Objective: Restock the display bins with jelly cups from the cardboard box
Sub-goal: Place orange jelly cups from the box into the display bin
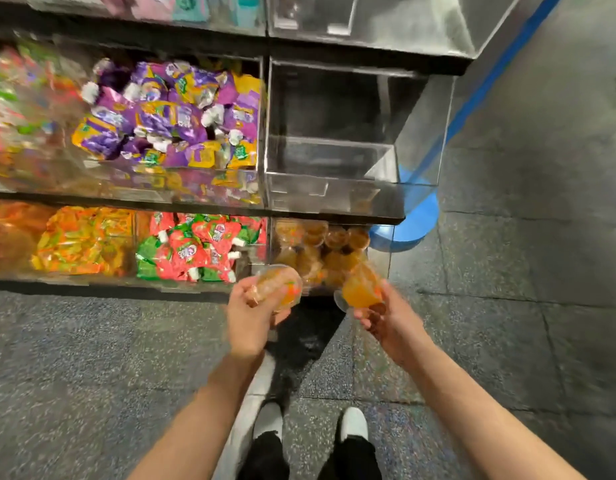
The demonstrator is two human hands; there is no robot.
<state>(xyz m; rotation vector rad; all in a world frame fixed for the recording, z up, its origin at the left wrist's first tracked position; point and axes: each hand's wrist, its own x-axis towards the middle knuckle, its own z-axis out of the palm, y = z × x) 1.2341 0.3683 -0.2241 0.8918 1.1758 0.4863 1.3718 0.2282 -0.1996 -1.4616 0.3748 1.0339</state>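
My left hand (249,315) holds a clear jelly cup with orange filling (280,285), its lid turned toward me, just in front of the lowest shelf. My right hand (386,315) grips a second orange jelly cup (362,289), tilted toward the bottom right bin (379,258). That clear bin holds several orange jelly cups (329,245). Both cups hover at the bin's front edge. The cardboard box is out of view.
An empty clear bin (334,157) sits right above the jelly bin. Left of it are bins of purple and yellow pouches (168,116), red and green pouches (199,247) and orange packets (85,240). A blue base (410,220) stands right of the shelves. My shoes (351,424) are on the speckled floor.
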